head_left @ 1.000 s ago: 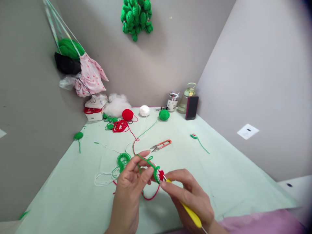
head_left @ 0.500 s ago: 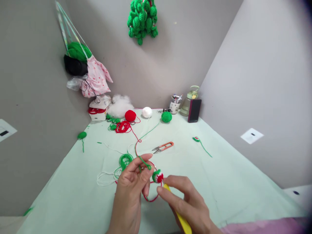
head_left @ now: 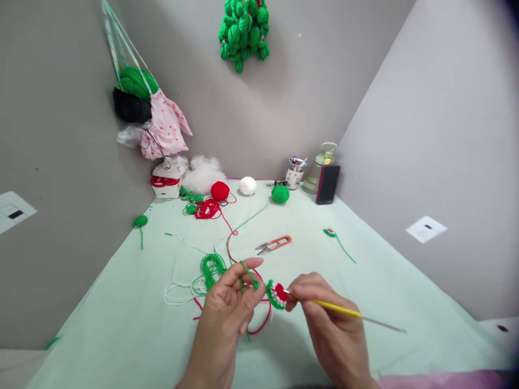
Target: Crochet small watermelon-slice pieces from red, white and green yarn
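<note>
Now the crochet hook has been swung level, handle rightward, clamped by the fingers of the right hand. The red-and-green piece is carried at its tip above the near tabletop; green yarn is pinched by the fingers of the left hand.

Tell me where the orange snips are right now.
In the head view the orange snips lie flat on the green table cover, near the middle, just beyond the left hand and right hand, with a red yarn strand to their left.
</note>
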`<state>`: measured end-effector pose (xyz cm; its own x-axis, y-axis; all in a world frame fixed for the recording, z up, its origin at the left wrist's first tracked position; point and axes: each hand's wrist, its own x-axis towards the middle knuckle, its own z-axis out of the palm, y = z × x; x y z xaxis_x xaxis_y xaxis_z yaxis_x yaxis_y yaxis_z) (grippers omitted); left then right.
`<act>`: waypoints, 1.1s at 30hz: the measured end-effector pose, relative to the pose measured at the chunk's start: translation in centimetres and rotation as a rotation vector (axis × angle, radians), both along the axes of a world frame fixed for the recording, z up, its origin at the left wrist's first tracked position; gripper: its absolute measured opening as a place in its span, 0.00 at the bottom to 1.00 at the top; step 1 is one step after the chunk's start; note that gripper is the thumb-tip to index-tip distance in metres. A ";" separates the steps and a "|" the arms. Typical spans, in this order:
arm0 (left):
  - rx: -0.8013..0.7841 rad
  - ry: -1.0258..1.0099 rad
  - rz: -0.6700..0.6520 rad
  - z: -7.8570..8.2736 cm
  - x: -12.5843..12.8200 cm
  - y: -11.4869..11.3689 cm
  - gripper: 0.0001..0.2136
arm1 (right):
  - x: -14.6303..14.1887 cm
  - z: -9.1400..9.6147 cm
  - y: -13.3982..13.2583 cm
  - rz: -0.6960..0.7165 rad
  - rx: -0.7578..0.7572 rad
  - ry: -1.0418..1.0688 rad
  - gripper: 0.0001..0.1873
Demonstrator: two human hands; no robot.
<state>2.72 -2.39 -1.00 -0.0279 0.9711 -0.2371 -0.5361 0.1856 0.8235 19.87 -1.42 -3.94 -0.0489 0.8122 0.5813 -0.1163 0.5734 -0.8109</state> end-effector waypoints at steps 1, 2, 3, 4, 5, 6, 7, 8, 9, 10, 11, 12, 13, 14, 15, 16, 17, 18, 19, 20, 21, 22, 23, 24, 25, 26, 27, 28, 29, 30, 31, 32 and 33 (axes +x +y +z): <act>0.003 0.000 0.000 0.0 0.0 0.0 0.17 | 0.0 -0.1 0.1 0.011 -0.015 0.022 0.10; 0.004 0.001 -0.002 0.1 0.0 -0.1 0.17 | 0.1 -0.1 0.2 0.019 -0.025 0.038 0.10; 0.004 0.001 -0.007 0.1 0.0 -0.1 0.18 | 0.0 -0.1 0.2 0.023 -0.030 0.051 0.10; 0.004 0.003 -0.011 0.2 0.0 -0.2 0.18 | 0.0 0.0 0.2 0.023 -0.031 0.060 0.09; 0.007 0.006 -0.013 0.2 0.0 -0.2 0.18 | -0.1 0.1 0.2 0.021 -0.032 0.065 0.09; 0.011 0.010 -0.013 0.3 0.0 -0.3 0.18 | -0.1 0.2 0.2 0.019 -0.030 0.068 0.09; 0.017 0.016 -0.012 0.3 0.0 -0.3 0.17 | -0.2 0.2 0.2 0.017 -0.028 0.072 0.09; 0.022 0.023 -0.009 0.3 0.0 -0.4 0.17 | -0.3 0.3 0.2 0.015 -0.025 0.075 0.09; 0.027 0.032 -0.004 0.4 0.0 -0.4 0.16 | -0.3 0.3 0.2 0.016 -0.022 0.078 0.09; 0.032 0.040 0.001 0.4 0.0 -0.5 0.16 | -0.3 0.4 0.2 0.018 -0.021 0.079 0.09; 0.036 0.047 0.007 0.5 0.1 -0.5 0.16 | -0.2 0.4 0.3 0.023 -0.021 0.078 0.09; 0.041 0.055 0.013 0.5 0.1 -0.6 0.16 | -0.2 0.4 0.3 0.029 -0.024 0.075 0.09; 0.046 0.062 0.019 0.6 0.2 -0.6 0.16 | -0.1 0.4 0.3 0.036 -0.026 0.071 0.08; 0.051 0.066 0.024 0.6 0.2 -0.6 0.16 | -0.1 0.4 0.3 0.043 -0.029 0.065 0.08; 0.057 0.072 0.029 0.5 0.2 -0.6 0.16 | 0.0 0.4 0.4 0.051 -0.028 0.061 0.08; 0.062 0.078 0.033 0.5 0.2 -0.6 0.16 | 0.0 0.4 0.4 0.057 -0.027 0.057 0.08; 0.066 0.084 0.037 0.4 0.3 -0.6 0.16 | 0.0 0.3 0.4 0.060 -0.027 0.053 0.08; 0.067 0.086 0.041 0.3 0.3 -0.6 0.17 | 0.0 0.3 0.4 0.059 -0.028 0.049 0.09; 0.066 0.087 0.043 0.1 0.3 -0.6 0.17 | -0.1 0.2 0.4 0.057 -0.032 0.045 0.09; 0.061 0.084 0.043 0.0 0.3 -0.6 0.17 | -0.1 0.1 0.3 0.054 -0.035 0.040 0.09; 0.055 0.078 0.039 -0.1 0.3 -0.6 0.17 | -0.1 0.0 0.3 0.050 -0.038 0.035 0.09; 0.050 0.072 0.031 -0.2 0.3 -0.6 0.18 | -0.2 -0.1 0.3 0.048 -0.041 0.031 0.09; 0.048 0.067 0.024 -0.3 0.3 -0.6 0.18 | -0.2 -0.1 0.3 0.049 -0.042 0.029 0.09; 0.047 0.065 0.017 -0.3 0.2 -0.6 0.18 | -0.2 -0.2 0.3 0.055 -0.045 0.029 0.09; 0.048 0.059 0.010 -0.3 0.2 -0.6 0.19 | -0.3 -0.2 0.3 0.068 -0.050 0.031 0.09; 0.049 0.047 -0.003 -0.2 0.1 -0.6 0.21 | -0.3 -0.2 0.4 0.084 -0.055 0.034 0.09; 0.045 0.028 -0.028 -0.1 -0.1 -0.5 0.23 | -0.3 -0.2 0.5 0.101 -0.063 0.037 0.08; 0.036 0.004 -0.065 -0.1 -0.2 -0.4 0.27 | -0.3 -0.1 0.6 0.114 -0.070 0.038 0.08; 0.024 -0.019 -0.115 0.0 -0.3 -0.3 0.30 | -0.3 -0.1 0.7 0.127 -0.077 0.038 0.08; 0.013 -0.036 -0.170 0.0 -0.4 -0.2 0.34 | -0.3 -0.1 0.8 0.143 -0.086 0.038 0.08; 0.003 -0.042 -0.228 -0.1 -0.5 0.0 0.38 | -0.3 0.0 0.9 0.167 -0.099 0.039 0.08; -0.007 -0.039 -0.278 -0.2 -0.6 0.2 0.41 | -0.4 0.0 0.9 0.195 -0.114 0.044 0.08; -0.015 -0.032 -0.313 -0.3 -0.6 0.4 0.44 | -0.4 0.0 1.0 0.222 -0.127 0.052 0.08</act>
<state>2.09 -2.02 -1.29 0.2791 0.9278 -0.2476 -0.4765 0.3577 0.8032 19.43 -0.47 -3.93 -0.2071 0.8515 0.4817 -0.2717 0.4229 -0.8645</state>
